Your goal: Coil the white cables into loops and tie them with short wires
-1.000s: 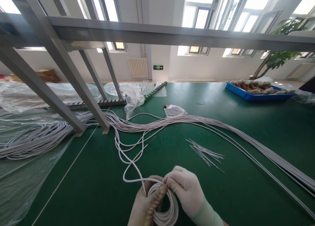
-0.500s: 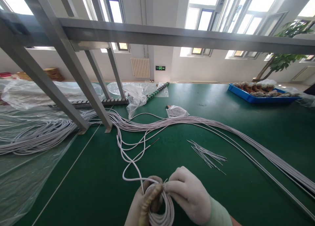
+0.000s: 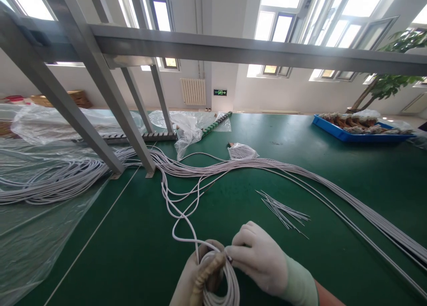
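White cable coil (image 3: 222, 279) sits gripped in left hand (image 3: 196, 281), right hand (image 3: 258, 261) pinching its top; loose wire strips (image 3: 283, 211) and long cable bundle (image 3: 267, 166) lie beyond on the tabletop (image 3: 333, 163).

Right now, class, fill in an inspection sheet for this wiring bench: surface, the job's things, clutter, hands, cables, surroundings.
Surface: green table, partly covered at left by clear plastic sheeting.
Job's things: coil of white cable held between both hands; its free end loops away across the table.
Clutter: small bundle of thin ties, small plastic bag, crumpled plastic bag.
Hands: left hand gloved, gripping the coil; right hand gloved, pinching the coil's top.
Cables: long bundle of white cables running across the table.
Surroundings: grey metal frame, blue tray, potted plant, radiator, windows.
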A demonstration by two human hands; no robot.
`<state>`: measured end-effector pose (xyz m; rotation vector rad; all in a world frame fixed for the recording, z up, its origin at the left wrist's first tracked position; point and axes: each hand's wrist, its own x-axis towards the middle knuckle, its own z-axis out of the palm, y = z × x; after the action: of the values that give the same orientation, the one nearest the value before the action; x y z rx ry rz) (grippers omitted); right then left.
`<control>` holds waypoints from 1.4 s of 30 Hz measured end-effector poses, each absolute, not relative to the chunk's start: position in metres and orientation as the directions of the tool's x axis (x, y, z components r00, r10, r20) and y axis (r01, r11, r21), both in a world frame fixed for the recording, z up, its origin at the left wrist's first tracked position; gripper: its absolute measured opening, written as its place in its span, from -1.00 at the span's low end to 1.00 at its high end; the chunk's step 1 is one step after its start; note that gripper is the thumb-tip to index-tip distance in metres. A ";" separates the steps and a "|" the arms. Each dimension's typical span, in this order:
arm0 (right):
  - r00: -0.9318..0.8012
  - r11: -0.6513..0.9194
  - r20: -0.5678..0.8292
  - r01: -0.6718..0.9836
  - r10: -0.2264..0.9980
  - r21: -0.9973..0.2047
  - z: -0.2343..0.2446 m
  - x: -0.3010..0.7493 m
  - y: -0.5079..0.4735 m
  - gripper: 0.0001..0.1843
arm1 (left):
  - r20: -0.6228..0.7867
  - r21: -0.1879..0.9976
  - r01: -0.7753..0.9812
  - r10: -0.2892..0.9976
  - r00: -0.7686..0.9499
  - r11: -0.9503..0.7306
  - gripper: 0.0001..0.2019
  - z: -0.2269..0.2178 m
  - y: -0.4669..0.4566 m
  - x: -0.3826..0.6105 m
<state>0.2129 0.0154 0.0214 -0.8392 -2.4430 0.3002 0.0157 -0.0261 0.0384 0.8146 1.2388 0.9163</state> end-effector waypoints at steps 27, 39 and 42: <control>-0.669 0.690 0.348 0.346 0.656 -0.635 0.020 0.225 0.028 -0.47 | -0.505 0.822 -0.224 0.852 0.138 0.524 -0.73 0.052 -0.011 0.004; -0.503 -0.149 -0.469 0.551 0.726 -0.821 0.031 0.201 0.018 -0.76 | -0.346 0.913 0.244 0.937 0.036 0.328 -0.55 0.027 -0.019 0.020; -0.506 -0.139 -0.403 0.481 0.762 -0.866 0.033 0.210 0.023 -0.73 | -0.479 0.878 0.018 0.877 0.038 0.478 -0.55 0.023 -0.016 0.017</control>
<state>0.2096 0.0227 0.0329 -1.4069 -1.8832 1.6955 0.0168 -0.0160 0.0226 0.8593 1.3809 0.8033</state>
